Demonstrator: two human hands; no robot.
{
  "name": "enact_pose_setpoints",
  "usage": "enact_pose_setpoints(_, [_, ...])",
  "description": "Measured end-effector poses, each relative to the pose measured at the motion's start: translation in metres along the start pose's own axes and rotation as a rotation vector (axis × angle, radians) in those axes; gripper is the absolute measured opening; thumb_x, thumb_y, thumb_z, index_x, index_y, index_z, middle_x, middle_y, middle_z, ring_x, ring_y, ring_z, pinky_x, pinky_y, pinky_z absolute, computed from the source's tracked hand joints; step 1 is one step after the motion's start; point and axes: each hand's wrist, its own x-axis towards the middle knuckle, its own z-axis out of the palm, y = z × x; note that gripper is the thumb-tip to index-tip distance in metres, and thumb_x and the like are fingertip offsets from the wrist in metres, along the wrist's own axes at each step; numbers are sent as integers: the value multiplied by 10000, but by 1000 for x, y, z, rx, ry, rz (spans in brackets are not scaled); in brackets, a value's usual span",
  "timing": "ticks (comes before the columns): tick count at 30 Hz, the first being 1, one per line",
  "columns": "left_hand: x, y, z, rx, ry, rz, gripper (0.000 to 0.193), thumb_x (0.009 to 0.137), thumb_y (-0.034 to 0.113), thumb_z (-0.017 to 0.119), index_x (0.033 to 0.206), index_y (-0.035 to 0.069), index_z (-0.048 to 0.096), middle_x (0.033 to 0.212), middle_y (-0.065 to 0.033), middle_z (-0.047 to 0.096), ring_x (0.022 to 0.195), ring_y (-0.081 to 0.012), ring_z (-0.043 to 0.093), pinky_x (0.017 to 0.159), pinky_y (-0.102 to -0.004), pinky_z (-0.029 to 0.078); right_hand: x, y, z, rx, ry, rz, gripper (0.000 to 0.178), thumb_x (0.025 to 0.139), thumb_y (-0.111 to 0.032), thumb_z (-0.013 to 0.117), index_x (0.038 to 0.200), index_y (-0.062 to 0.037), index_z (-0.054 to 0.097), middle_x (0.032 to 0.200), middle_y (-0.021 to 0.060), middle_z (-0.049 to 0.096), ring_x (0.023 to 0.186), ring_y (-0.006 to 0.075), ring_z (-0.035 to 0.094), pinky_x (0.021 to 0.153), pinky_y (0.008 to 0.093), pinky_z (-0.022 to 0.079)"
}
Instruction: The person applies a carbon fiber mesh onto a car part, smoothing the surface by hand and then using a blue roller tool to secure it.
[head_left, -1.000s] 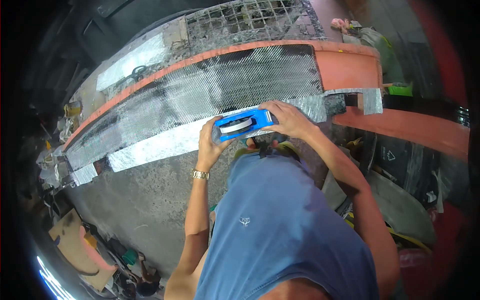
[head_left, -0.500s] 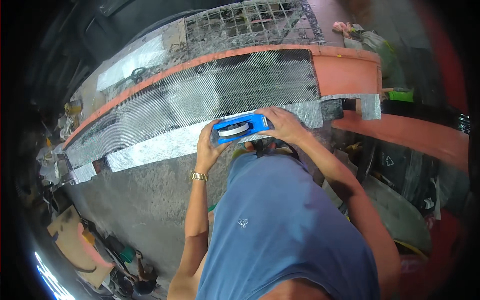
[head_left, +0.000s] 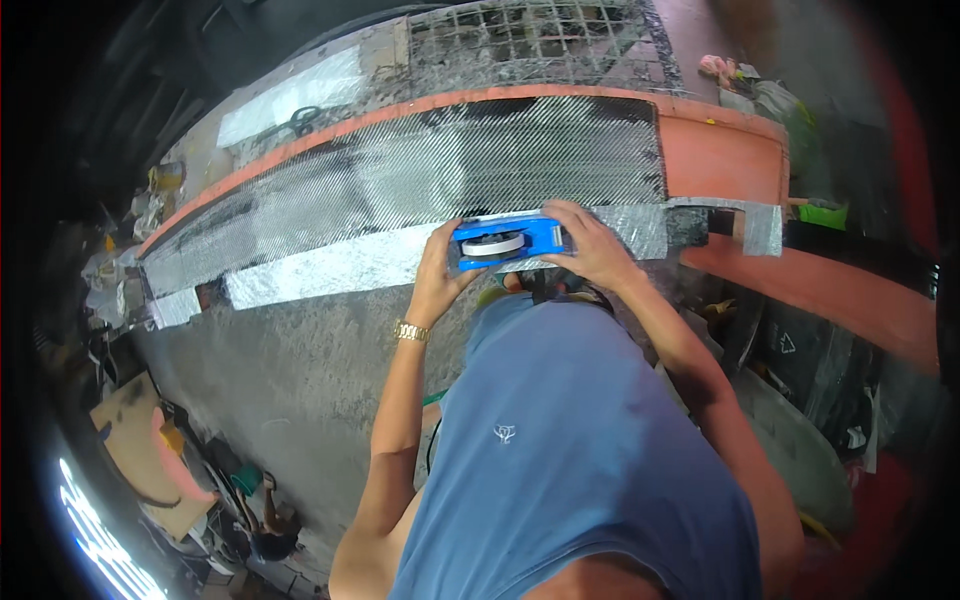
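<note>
Between my hands is a blue holder point(head_left: 545, 237) with a white-rimmed, dark-centred roll point(head_left: 493, 246) set in it; its exact kind is hard to make out. My left hand point(head_left: 436, 272), with a gold watch at the wrist, grips its left end, thumb below and fingers above. At the other end my right hand point(head_left: 594, 247) is closed round it. Directly behind lies a long sheet of dark woven, shiny cloth point(head_left: 400, 175) on an orange panel point(head_left: 725, 160). A silver strip point(head_left: 320, 265) runs along the sheet's near edge, partly hidden by the holder and my hands.
Beyond the panel are a metal grating point(head_left: 540, 40) and a pale sheet point(head_left: 290, 95). A second orange piece point(head_left: 820, 295) and dark bags point(head_left: 800, 345) lie at the right. Another person point(head_left: 275, 530) is low at the left, near a tan board point(head_left: 150, 455).
The view has shifted, so the panel, the holder and my hands appear a little further right. The holder looks more level. Both hands keep their grip on it.
</note>
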Motion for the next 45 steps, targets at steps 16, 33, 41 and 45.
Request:
enact_pose_setpoints(16, [-68, 8, -26, -49, 293, -264, 360, 874, 94, 728, 1196, -6, 603, 1047, -155, 670, 940, -230, 649, 823, -342, 501, -114, -38, -82, 327, -393, 396, 271, 957, -172, 614, 1149, 8, 676, 1210, 161, 674, 1107, 286, 637, 951, 377, 480])
enact_pose_setpoints(33, [-52, 19, 2, -209, 498, -99, 98, 916, 35, 664, 1003, 4, 696, 930, -89, 675, 772, -175, 644, 667, -294, 495, 39, -75, 18, -140, 36, -185, 169, 835, -143, 736, 962, -53, 669, 1078, 73, 611, 1013, 275, 573, 876, 397, 435])
enact_pose_setpoints(41, [-43, 25, -7, -217, 432, -93, 220, 906, 83, 687, 1117, 21, 700, 1040, -115, 689, 936, -218, 664, 794, -324, 516, 24, -49, 12, -191, 96, -157, 144, 834, -133, 733, 942, -64, 667, 1112, 67, 616, 1061, 265, 568, 909, 399, 411])
enact_pose_setpoints(45, [-34, 23, -5, -173, 394, 10, 290, 886, 79, 699, 1171, 24, 695, 1099, -137, 676, 1016, -263, 650, 872, -352, 504, 21, -49, 13, -196, 100, -128, 156, 834, -135, 733, 958, -65, 672, 1127, 70, 615, 1071, 268, 565, 923, 399, 409])
